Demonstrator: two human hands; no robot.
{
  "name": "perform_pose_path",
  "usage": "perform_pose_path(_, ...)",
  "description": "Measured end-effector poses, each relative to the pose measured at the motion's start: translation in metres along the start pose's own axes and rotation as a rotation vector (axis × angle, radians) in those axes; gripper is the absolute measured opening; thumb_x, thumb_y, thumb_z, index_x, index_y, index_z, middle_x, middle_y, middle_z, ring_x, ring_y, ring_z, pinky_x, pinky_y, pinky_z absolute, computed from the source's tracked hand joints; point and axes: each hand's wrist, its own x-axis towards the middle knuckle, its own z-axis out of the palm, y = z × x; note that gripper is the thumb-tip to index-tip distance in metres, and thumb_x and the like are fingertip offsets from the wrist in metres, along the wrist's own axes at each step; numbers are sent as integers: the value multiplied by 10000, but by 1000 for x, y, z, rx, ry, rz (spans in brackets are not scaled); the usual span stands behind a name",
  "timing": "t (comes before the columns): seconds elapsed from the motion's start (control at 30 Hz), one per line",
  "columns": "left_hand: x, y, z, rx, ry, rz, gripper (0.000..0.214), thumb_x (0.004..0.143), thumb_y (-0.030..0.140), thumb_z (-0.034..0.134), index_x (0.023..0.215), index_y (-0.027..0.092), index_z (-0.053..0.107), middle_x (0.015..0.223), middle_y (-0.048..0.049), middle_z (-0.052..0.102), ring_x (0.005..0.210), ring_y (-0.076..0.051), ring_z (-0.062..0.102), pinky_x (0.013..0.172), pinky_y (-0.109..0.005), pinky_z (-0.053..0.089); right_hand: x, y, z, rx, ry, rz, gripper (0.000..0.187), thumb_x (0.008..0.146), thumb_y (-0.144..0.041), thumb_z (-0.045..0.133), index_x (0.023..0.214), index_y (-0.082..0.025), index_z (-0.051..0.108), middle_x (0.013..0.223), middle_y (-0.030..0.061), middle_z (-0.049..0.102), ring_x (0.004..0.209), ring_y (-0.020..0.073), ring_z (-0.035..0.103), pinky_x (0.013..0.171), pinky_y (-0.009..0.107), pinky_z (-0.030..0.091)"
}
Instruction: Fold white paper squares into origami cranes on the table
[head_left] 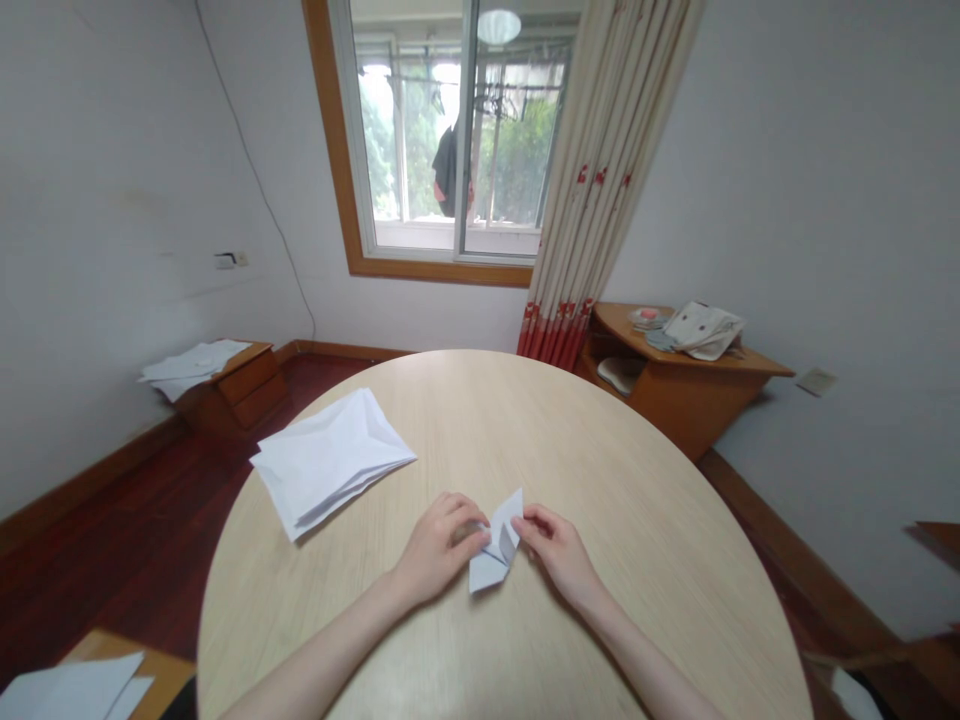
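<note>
A small folded piece of white paper (pixel 498 550) lies on the round light-wood table (pixel 525 430), one pointed flap standing up. My left hand (pixel 439 548) is curled at its left edge, fingers pinched on the paper. At the right edge, my right hand (pixel 556 548) pinches the raised flap with fingertips together. Both hands rest on the table top near its front.
A stack of white paper sheets (pixel 330 458) lies on the table's left side. A low wooden cabinet (pixel 232 385) with papers stands at the left wall, a wooden corner desk (pixel 675 375) with a bag at the right. More white sheets (pixel 71 688) sit at the bottom left.
</note>
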Motion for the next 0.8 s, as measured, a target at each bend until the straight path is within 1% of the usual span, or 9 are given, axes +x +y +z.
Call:
perform_pose_path(0.07, -1, 1, 1, -24, 23, -61, 222, 860, 356, 609, 1016, 198, 604, 1027, -74, 596, 995, -236, 526, 877, -371, 412, 1, 1, 0, 39, 32, 22, 428, 660, -579, 694, 718, -158, 645, 556, -24, 550, 457, 97, 419, 422, 218, 297)
perform_pose_path(0.2, -3, 3, 6, -90, 63, -182, 529, 739, 327, 723, 1192, 200, 480, 1184, -112, 506, 1078, -272, 481, 888, -411, 418, 1, 0, -1, 62, 67, 33, 453, 668, -607, 678, 721, -160, 630, 485, -35, 531, 374, 86, 372, 364, 212, 245)
perform_pose_path(0.37, -5, 5, 14, -174, 81, -324, 737, 608, 215, 791, 1234, 192, 403, 1153, -99, 494, 963, -222, 508, 811, -350, 438, 0, -5, -3, 83, 129, 6, 456, 639, -612, 711, 653, -173, 591, 533, -7, 581, 433, 114, 454, 425, 234, 347)
perform_pose_path(0.4, -5, 5, 15, -198, 79, -359, 724, 598, 188, 784, 1216, 180, 407, 1084, -76, 518, 906, -199, 512, 783, -324, 435, 1, -6, -3, 90, 144, -2, 461, 631, -617, 716, 644, -177, 582, 545, -8, 579, 460, 122, 469, 443, 239, 362)
perform_pose_path(0.47, -4, 6, 16, -263, 31, -448, 561, 617, 176, 750, 1104, 155, 472, 884, -8, 537, 766, -152, 496, 697, -266, 409, 1, -8, -3, 106, 167, -17, 472, 625, -631, 715, 631, -186, 558, 559, -16, 562, 507, 135, 489, 480, 245, 387)
perform_pose_path(0.53, -2, 8, 14, -348, -78, -532, 323, 661, 226, 707, 930, 141, 550, 715, 39, 499, 646, -123, 449, 602, -231, 349, 1, -9, -3, 122, 169, -23, 478, 633, -639, 706, 624, -194, 532, 562, -21, 552, 540, 144, 507, 525, 255, 410)
perform_pose_path(0.6, 0, 11, 12, -452, -186, -563, 202, 682, 282, 674, 795, 131, 600, 629, 51, 474, 587, -110, 413, 557, -224, 290, 0, -10, -1, 138, 157, -19, 482, 642, -644, 698, 625, -199, 513, 562, -16, 565, 558, 157, 531, 565, 272, 430)
perform_pose_path(0.67, 1, 14, 11, -571, -235, -549, 204, 667, 305, 668, 747, 120, 638, 606, 46, 486, 574, -106, 406, 558, -225, 270, 0, -10, 0, 179, 131, 13, 475, 640, -630, 709, 633, -199, 508, 583, 2, 602, 574, 173, 559, 596, 293, 446)
perform_pose_path(0.8, 3, 18, 8, -733, -200, -536, 282, 647, 385, 687, 721, 114, 664, 662, 11, 548, 624, -133, 448, 601, -238, 293, -1, -13, 0, 311, 93, 99, 409, 624, -525, 771, 686, -183, 556, 583, 2, 619, 568, 168, 567, 610, 289, 450)
